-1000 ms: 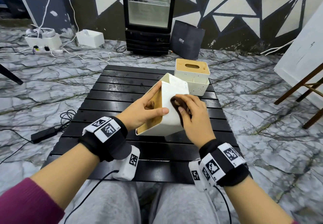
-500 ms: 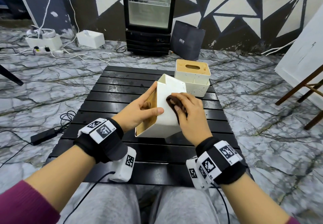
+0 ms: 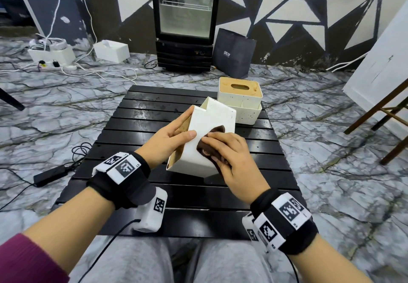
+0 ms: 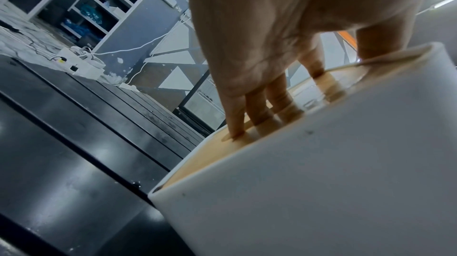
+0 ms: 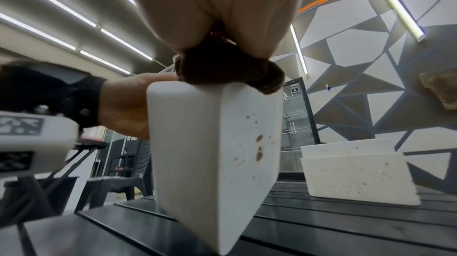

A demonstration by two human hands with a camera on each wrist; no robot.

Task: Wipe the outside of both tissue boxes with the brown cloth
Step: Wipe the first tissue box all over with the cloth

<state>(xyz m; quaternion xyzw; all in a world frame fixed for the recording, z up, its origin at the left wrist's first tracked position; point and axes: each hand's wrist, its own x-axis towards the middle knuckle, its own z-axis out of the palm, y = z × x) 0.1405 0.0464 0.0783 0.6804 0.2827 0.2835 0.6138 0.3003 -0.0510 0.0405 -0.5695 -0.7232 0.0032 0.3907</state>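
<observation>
My left hand (image 3: 174,134) holds a white tissue box (image 3: 212,117) tipped on its side above the black slatted table (image 3: 154,106). The thumb lies on the upper white wall and the fingers (image 4: 259,107) press the wooden lid (image 4: 222,154). My right hand (image 3: 231,156) grips the bunched brown cloth (image 3: 217,129) and presses it on that upper wall. In the right wrist view the cloth (image 5: 222,66) sits on the box's top edge, and the box's end face (image 5: 257,143) shows brown spots. A second speckled tissue box (image 3: 239,97) stands upright behind.
The second box (image 5: 353,172) is close behind and to the right of the held one. A glass-door fridge (image 3: 185,17) and a dark bag (image 3: 234,55) stand beyond the table. Cables and a power adapter (image 3: 50,174) lie on the marble floor at left. A wooden chair (image 3: 379,117) is at right.
My right hand has slid the cloth a little left and toward me across the box's upper wall. The left hand keeps its hold and the box has barely shifted.
</observation>
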